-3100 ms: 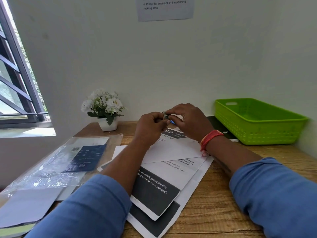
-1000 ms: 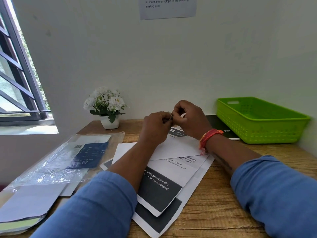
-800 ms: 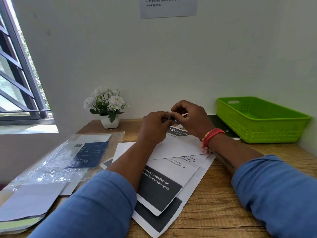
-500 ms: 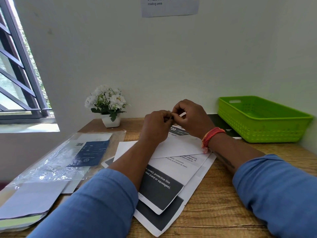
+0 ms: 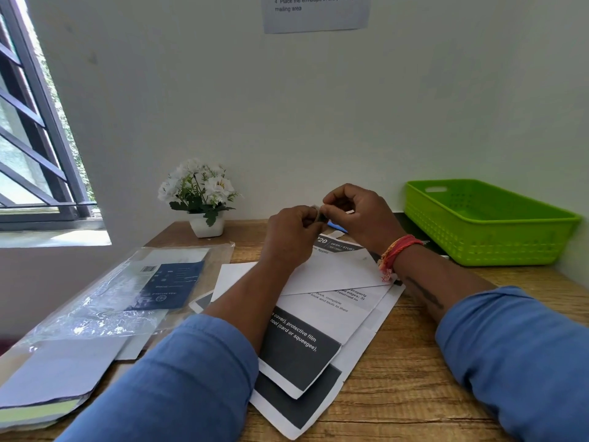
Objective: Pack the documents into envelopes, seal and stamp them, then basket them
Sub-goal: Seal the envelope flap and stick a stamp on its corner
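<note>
Both my hands are raised together over the far end of a white envelope (image 5: 338, 272). My left hand (image 5: 293, 232) grips a small roll (image 5: 316, 214), which looks like tape. My right hand (image 5: 361, 215) pinches at the roll's edge, and a short white strip (image 5: 349, 212) sticks out past its fingers. The envelope lies on printed documents (image 5: 299, 352) with black panels, spread on the wooden desk. The green basket (image 5: 490, 231) stands at the back right with nothing visible in it.
A plastic sleeve (image 5: 127, 291) with a blue card and more envelopes lies at the left. A white flower pot (image 5: 205, 226) stands at the wall. A small blue object (image 5: 336, 226) and a black folder (image 5: 411, 228) lie behind my hands.
Both hands stayed together at the roll and rose slightly. The right fingers shifted on it, and the white strip now shows past them.
</note>
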Demonstrator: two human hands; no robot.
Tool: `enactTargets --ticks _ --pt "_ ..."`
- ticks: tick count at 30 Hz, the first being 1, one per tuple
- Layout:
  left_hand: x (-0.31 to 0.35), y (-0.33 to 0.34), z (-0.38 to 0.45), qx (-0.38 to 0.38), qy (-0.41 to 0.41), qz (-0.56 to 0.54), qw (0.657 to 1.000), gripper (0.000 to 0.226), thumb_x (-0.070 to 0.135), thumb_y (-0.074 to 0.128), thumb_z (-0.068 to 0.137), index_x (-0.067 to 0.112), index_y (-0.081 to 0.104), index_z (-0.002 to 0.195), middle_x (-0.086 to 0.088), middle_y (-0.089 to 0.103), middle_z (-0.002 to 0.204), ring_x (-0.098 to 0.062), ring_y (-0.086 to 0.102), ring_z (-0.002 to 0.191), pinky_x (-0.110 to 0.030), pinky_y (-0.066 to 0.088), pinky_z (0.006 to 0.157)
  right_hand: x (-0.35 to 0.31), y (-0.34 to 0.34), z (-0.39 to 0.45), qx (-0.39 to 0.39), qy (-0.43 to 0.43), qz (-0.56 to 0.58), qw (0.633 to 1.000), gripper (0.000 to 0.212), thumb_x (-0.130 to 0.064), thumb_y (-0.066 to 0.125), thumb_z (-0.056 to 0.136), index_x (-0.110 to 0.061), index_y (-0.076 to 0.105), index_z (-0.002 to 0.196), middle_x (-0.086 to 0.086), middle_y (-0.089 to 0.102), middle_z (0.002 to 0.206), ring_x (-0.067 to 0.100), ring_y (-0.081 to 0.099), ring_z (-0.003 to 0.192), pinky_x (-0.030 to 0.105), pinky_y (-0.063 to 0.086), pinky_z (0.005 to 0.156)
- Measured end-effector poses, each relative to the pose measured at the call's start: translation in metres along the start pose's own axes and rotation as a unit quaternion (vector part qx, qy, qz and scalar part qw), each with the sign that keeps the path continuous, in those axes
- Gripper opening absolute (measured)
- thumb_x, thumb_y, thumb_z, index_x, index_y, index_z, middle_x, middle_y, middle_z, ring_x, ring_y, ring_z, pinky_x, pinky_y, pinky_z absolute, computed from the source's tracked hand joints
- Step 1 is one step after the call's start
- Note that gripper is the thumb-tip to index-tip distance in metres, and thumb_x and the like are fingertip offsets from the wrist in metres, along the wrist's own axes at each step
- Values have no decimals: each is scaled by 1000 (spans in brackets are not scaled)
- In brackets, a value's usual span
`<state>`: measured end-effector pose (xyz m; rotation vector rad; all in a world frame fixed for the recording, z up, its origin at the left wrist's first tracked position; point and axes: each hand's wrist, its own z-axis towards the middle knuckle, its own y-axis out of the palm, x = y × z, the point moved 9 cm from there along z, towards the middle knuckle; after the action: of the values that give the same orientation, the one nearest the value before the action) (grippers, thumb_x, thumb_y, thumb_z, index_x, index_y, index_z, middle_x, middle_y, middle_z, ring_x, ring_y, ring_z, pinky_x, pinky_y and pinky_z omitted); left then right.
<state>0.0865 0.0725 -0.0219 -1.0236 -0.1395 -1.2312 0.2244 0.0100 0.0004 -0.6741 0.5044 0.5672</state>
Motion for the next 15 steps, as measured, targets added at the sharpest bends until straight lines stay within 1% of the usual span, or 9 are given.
enactTargets --ticks 2,4,6,8,9,10,12,14,15 --pt "-1 0 0 4 -2 -4 1000 8 24 75 88 19 78 93 1 75 81 -21 69 78 -40 56 78 -2 4 -1 -18 -12 -15 1000 13 -24 77 85 -16 74 95 -7 73 89 1 69 82 12 52 72" --pt "0 0 0 4 -2 -5 1000 8 24 75 88 19 78 93 1 75 81 -20 69 79 -40 56 78 -4 6 0 -20 -17 -32 999 9 -23 76 86 -16 74 91 -7 73 89 1 68 83 8 48 71" --pt "1 0 -2 3 1 -3 1000 8 23 75 89 18 78 94 0 75 83 -20 69 79 -39 56 78 -1 6 0 -14 3 -29 999 5 -22 75 87 -17 75 88 -8 74 85 -1 67 78 4 44 66" --pt "2 0 -3 -1 6 3 1000 9 22 75 89 17 78 96 -1 76 87 -20 69 81 -36 56 78 4 3 0 -10 26 -18 999 4 -20 73 88 -17 74 87 -5 74 83 -2 65 71 5 44 63" --pt "3 0 -3 -5 8 6 1000 11 22 74 90 18 78 99 -1 76 90 -20 69 82 -33 55 78 6 2 0 -9 35 -11 999 4 -20 72 88 -16 74 87 -4 74 81 1 64 69 9 46 63" --pt "3 0 -3 -7 7 9 1000 13 21 74 90 18 78 101 -1 77 93 -19 69 84 -30 54 78 9 0 0 -10 44 -3 999 4 -19 72 88 -16 73 86 -2 74 80 5 66 69 16 50 64" --pt "2 0 -4 -6 4 16 1000 15 21 74 90 18 78 104 0 76 96 -19 68 85 -27 51 77 14 -1 -1 -13 62 16 998 5 -21 72 86 -16 73 85 0 74 79 16 71 73 33 59 70" --pt "0 0 -3 -4 0 23 1000 15 21 75 89 17 78 103 -1 76 96 -19 68 86 -27 50 77 14 -2 -2 -15 77 34 996 10 -30 71 80 -20 72 81 1 74 78 25 73 77 47 61 76" --pt "-1 1 -3 -5 -3 23 1000 15 21 75 89 17 78 103 -1 76 96 -19 67 86 -27 50 77 15 -3 -2 -14 83 45 995 13 -35 69 76 -22 71 79 2 74 78 28 73 78 51 60 76"
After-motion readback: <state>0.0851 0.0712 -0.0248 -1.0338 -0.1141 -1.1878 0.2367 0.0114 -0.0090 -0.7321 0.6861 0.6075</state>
